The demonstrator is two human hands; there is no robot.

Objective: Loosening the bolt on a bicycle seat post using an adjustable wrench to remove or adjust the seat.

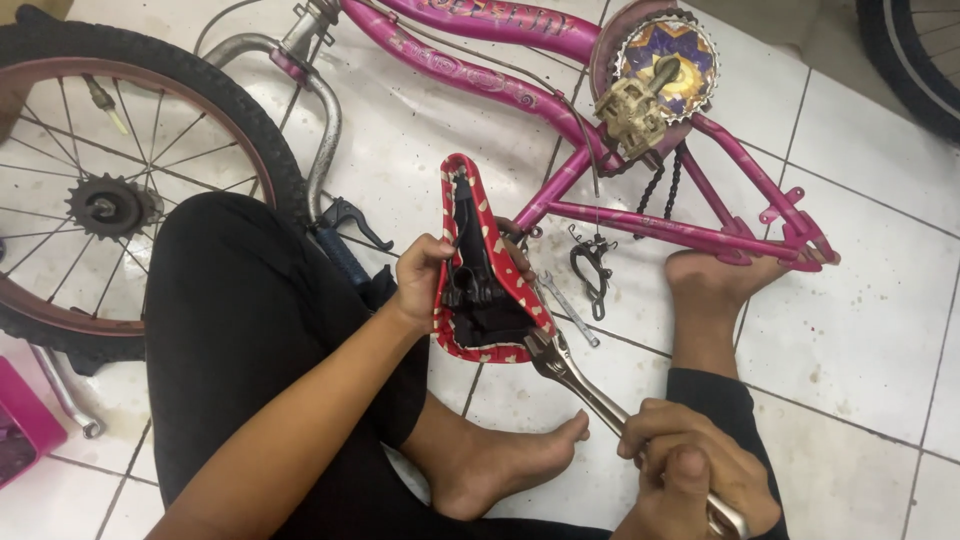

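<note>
floor (860, 340): white tile, stained | left hand (425, 275) grip holds saddle (487, 270) | right hand (690, 470) grip holds wrench (590, 395)

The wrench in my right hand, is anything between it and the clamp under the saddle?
Nothing visible. The wrench in the right hand already has its head at the lower edge of the red saddle, which the left hand holds underside up. The exact contact is hard to see.

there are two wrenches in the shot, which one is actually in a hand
The large silver wrench, gripped by the right hand, its head against the underside of the red saddle that the left hand holds. The small wrench lies untouched on the tiled floor.
</note>
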